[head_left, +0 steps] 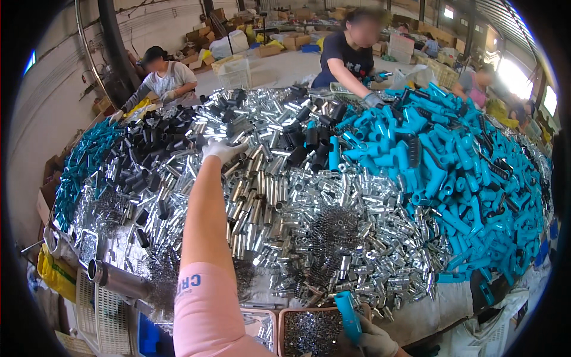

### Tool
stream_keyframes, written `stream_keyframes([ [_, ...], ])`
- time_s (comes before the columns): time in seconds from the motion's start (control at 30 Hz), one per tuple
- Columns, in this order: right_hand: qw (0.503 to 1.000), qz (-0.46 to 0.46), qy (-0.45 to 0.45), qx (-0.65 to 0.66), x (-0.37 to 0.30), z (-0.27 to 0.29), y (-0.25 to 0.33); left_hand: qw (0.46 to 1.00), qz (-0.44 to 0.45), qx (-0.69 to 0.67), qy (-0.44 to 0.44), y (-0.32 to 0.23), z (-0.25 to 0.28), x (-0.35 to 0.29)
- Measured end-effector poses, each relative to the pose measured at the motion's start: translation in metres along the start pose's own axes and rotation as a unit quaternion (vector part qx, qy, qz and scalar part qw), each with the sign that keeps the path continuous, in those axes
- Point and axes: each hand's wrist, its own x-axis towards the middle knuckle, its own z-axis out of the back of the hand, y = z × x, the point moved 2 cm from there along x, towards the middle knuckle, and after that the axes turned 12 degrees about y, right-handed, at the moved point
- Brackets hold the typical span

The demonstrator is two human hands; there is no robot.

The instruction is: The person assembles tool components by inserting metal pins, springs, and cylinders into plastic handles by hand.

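My left hand (221,151), in a white glove, reaches far out over a heap of shiny metal tubes (253,178). Its thumb stands apart from the fingers, the fingertips are at the tubes, and I see nothing held in it. Low at the front, my right hand (376,339), also gloved, is closed around a teal plastic handle-shaped piece (348,315), held upright over a bin of small metal parts (312,333). Black sleeves (298,156) lie just beyond the tubes. Small metal fittings (386,238) and dark springs (333,235) are piled between my hands.
Teal plastic housings (443,169) heap up on the right, with a smaller teal heap (89,154) at far left. A metal canister (119,279) lies at the near left edge. A white crate (107,315) stands below it. Co-workers (351,56) stand across the table.
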Motion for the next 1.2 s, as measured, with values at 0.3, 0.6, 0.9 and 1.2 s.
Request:
stream_keyframes([
  [0.3,0.999,-0.002,-0.042,0.003,0.001,-0.004,0.003,0.972,0.018,-0.193,-0.132,0.003,-0.017,-0.044],
  [0.6,0.999,-0.031,-0.017,0.025,0.002,-0.015,0.009,0.981,-0.091,-0.153,0.075,-0.015,-0.059,-0.166],
  [0.9,0.998,0.048,0.010,0.043,-0.004,-0.001,0.000,0.926,-0.184,-0.004,0.329,-0.057,-0.023,-0.212],
  [1.2,0.999,0.041,-0.029,0.022,-0.001,-0.003,-0.007,0.970,-0.111,0.111,0.186,-0.028,-0.033,-0.123],
])
